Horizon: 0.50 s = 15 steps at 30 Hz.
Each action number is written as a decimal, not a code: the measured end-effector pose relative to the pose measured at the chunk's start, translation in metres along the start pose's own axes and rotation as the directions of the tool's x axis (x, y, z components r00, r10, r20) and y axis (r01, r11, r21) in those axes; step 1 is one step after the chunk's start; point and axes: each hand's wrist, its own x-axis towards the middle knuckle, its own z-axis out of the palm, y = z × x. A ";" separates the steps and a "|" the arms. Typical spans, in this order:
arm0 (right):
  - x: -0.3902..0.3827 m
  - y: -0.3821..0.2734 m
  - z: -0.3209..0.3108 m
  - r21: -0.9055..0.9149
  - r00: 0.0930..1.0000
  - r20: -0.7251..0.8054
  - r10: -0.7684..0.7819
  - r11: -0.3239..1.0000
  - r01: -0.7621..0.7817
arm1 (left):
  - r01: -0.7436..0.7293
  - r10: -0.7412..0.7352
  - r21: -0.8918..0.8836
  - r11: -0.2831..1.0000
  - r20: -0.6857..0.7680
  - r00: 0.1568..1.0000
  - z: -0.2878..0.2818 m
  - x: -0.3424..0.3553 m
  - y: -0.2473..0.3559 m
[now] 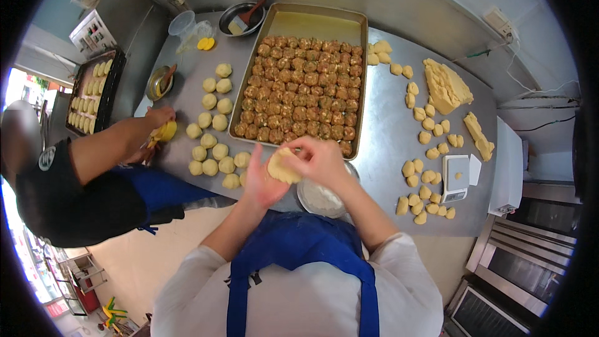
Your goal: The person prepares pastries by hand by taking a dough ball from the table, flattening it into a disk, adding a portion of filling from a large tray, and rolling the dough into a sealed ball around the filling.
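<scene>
A flattened round of pale yellow dough [284, 166] is held between my two hands, just in front of the tray's near edge. My left hand [259, 181] cradles it from the left, palm turned up and thumb raised; its other fingers are partly hidden by the dough. From the right, the fingers of my right hand [319, 157] pinch the dough's edge. Below my right hand stands a round metal bowl of white flour [319, 200], partly covered by my wrist. Rows of browned, speckled filling balls [302, 90] fill most of the large metal tray [318, 24].
Finished dough balls [210, 103] line the left of the steel table [390, 150]. Dough pieces [430, 178], a big dough slab [446, 86] and a white scale [455, 178] lie right. At left, a co-worker's hands [161, 126] work near a small bowl [160, 82].
</scene>
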 end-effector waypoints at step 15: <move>0.150 0.148 0.040 -0.348 0.843 -0.476 0.253 0.825 -0.444 | 0.027 -0.003 0.066 0.997 -0.348 0.937 -0.058 -0.001 0.001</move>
